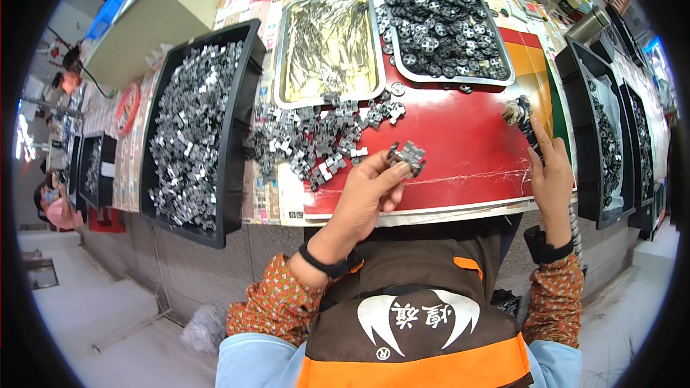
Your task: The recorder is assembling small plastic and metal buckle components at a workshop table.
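Grey pieces (pixel 190 118) in black bin (pixel 233 136)

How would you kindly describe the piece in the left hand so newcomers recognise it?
Find the red work surface. Over its near left part, the left hand pinches a small grey piece with dark ends. Unlike the loose grey pieces heaped nearby, this one is in hand.

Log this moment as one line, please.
left hand: holding small grey part | right hand: holding dark tool | surface: red board | nearby: loose grey pieces
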A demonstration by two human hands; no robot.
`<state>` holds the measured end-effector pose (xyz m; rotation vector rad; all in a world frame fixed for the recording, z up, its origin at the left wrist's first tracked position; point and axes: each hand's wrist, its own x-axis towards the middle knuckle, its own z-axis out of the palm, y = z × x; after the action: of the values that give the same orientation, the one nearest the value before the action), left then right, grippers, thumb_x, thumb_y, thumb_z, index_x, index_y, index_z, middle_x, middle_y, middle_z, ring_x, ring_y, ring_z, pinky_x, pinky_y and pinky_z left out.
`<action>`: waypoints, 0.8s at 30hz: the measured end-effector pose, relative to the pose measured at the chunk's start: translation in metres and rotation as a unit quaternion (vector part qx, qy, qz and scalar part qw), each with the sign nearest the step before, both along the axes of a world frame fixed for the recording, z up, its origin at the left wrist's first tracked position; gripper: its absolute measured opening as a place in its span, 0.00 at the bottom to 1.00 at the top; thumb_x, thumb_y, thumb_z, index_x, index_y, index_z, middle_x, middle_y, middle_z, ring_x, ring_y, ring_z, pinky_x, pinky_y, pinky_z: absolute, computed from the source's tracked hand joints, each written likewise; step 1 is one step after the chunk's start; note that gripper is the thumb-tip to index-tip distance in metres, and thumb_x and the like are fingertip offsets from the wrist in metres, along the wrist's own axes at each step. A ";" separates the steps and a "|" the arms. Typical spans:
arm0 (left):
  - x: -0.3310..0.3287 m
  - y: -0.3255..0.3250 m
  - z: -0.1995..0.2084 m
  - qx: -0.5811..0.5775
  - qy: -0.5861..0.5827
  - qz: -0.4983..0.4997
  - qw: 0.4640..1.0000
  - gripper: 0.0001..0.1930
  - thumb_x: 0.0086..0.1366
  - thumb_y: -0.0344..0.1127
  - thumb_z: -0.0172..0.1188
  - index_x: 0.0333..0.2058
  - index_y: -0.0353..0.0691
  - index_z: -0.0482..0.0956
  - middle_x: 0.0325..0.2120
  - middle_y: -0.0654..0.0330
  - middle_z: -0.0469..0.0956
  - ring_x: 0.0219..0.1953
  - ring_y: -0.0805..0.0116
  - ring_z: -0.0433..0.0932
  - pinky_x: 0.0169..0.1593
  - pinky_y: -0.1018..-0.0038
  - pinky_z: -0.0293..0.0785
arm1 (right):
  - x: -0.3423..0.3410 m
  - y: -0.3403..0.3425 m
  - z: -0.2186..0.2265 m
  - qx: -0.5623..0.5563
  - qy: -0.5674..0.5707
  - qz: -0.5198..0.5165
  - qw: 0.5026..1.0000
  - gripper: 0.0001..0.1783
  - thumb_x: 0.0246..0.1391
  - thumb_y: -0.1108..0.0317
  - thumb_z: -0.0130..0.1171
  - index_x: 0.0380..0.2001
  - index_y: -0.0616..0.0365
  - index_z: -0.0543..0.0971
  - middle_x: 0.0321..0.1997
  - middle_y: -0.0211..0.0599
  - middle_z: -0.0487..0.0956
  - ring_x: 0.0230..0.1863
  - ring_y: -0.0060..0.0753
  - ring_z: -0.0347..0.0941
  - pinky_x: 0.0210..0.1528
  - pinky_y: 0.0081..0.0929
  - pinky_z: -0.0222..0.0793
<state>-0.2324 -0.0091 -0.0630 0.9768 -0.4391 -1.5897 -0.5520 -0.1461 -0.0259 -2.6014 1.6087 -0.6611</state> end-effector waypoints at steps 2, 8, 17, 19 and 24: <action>0.001 0.010 0.007 0.007 0.152 0.008 0.988 0.09 0.75 0.38 0.62 0.47 0.39 0.79 0.32 0.68 0.77 0.28 0.82 0.70 0.22 0.87 0.61 | -0.013 -0.009 -0.007 0.024 0.070 -0.056 0.996 0.36 0.62 0.74 0.62 0.72 0.34 0.71 0.40 0.42 0.69 0.42 0.48 0.73 0.44 0.43 0.72; -0.002 0.025 0.016 0.060 0.384 0.011 0.921 0.13 0.78 0.39 0.58 0.52 0.37 0.79 0.43 0.60 0.77 0.30 0.77 0.69 0.23 0.87 0.69 | -0.026 -0.020 -0.039 -0.002 0.065 -0.061 0.996 0.37 0.61 0.75 0.61 0.72 0.33 0.70 0.44 0.43 0.70 0.47 0.49 0.72 0.47 0.45 0.74; -0.013 0.027 0.028 0.083 0.411 0.006 0.908 0.09 0.76 0.38 0.60 0.48 0.40 0.79 0.42 0.62 0.78 0.29 0.79 0.68 0.23 0.86 0.67 | 0.030 0.008 0.003 -0.001 -0.078 0.093 0.993 0.17 0.57 0.72 0.65 0.50 0.58 0.80 0.42 0.43 0.76 0.47 0.49 0.72 0.52 0.42 0.69; -0.015 0.029 0.028 0.069 0.354 0.015 0.933 0.09 0.76 0.38 0.61 0.48 0.40 0.79 0.41 0.64 0.78 0.29 0.80 0.68 0.23 0.87 0.66 | 0.060 0.028 0.021 0.110 -0.223 0.186 0.951 0.12 0.58 0.70 0.67 0.45 0.59 0.82 0.40 0.42 0.78 0.44 0.45 0.75 0.49 0.39 0.72; -0.028 0.028 0.039 0.063 0.156 0.054 0.984 0.09 0.74 0.38 0.64 0.47 0.43 0.79 0.36 0.69 0.78 0.28 0.83 0.70 0.23 0.87 0.64 | 0.111 0.077 0.039 0.325 -0.368 0.239 0.838 0.26 0.57 0.67 0.73 0.55 0.61 0.75 0.45 0.41 0.79 0.42 0.34 0.79 0.45 0.32 0.77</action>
<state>-0.2604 0.0187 -0.0238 0.8119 -0.0687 -1.6501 -0.4414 -0.0692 0.0135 -1.7779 0.7160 -0.7559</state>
